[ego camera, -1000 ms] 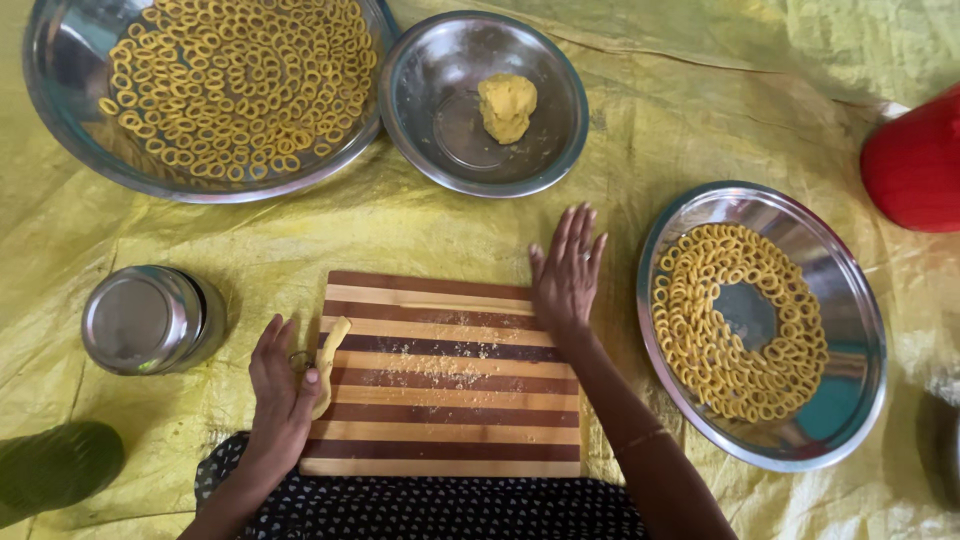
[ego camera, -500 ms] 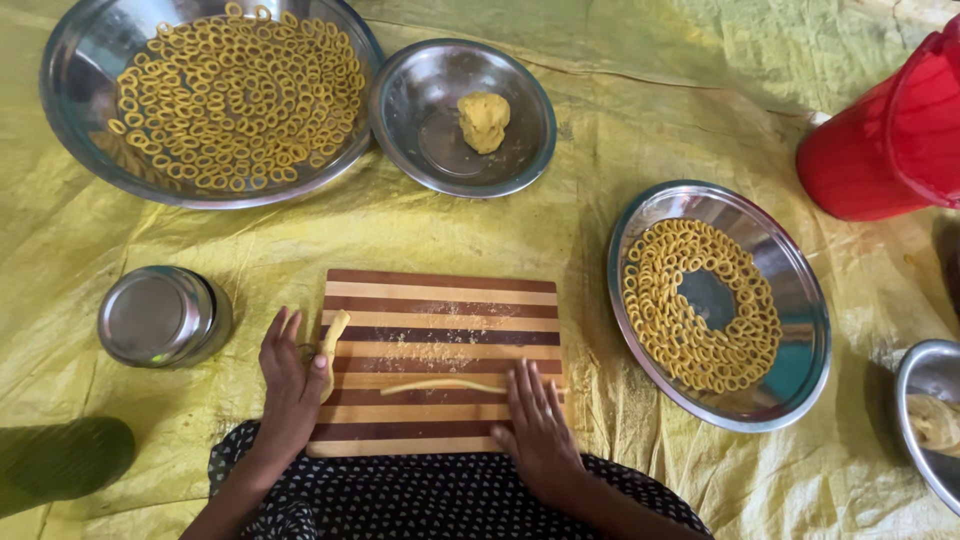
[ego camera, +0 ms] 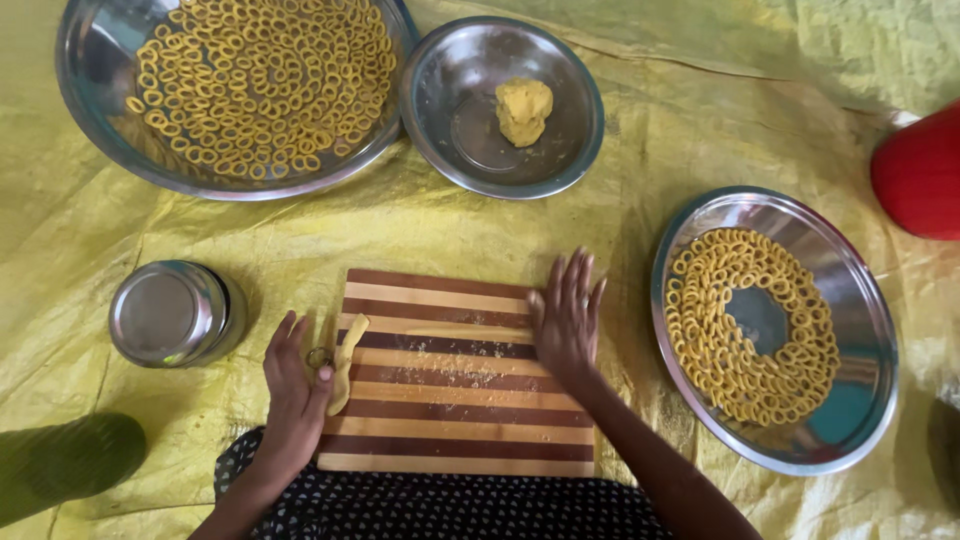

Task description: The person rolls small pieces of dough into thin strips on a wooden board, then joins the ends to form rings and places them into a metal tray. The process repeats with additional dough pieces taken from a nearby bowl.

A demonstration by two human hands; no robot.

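A striped wooden cutting board (ego camera: pixel 450 420) lies in front of me on a yellow sheet. My left hand (ego camera: pixel 295 385) rests at the board's left edge, with its fingers closed on a short piece of yellow dough (ego camera: pixel 347 360). My right hand (ego camera: pixel 567 315) lies flat with fingers spread on the board's upper right part. It presses on a thin dough rope (ego camera: pixel 470 332) that stretches out to its left. Crumbs of dough dot the middle of the board.
A steel plate (ego camera: pixel 870 330) to the right holds dough rings (ego camera: pixel 740 330) around a bare centre. At the back, a large steel bowl (ego camera: pixel 80 120) is full of rings and a smaller bowl (ego camera: pixel 440 150) holds a dough lump (ego camera: pixel 523 110). A lidded steel tin (ego camera: pixel 170 312) stands left, a red container (ego camera: pixel 920 180) far right.
My right hand slid from the board's near edge up to its far right part, and the thin dough rope now lies higher on the board. My left hand kept its dough piece.
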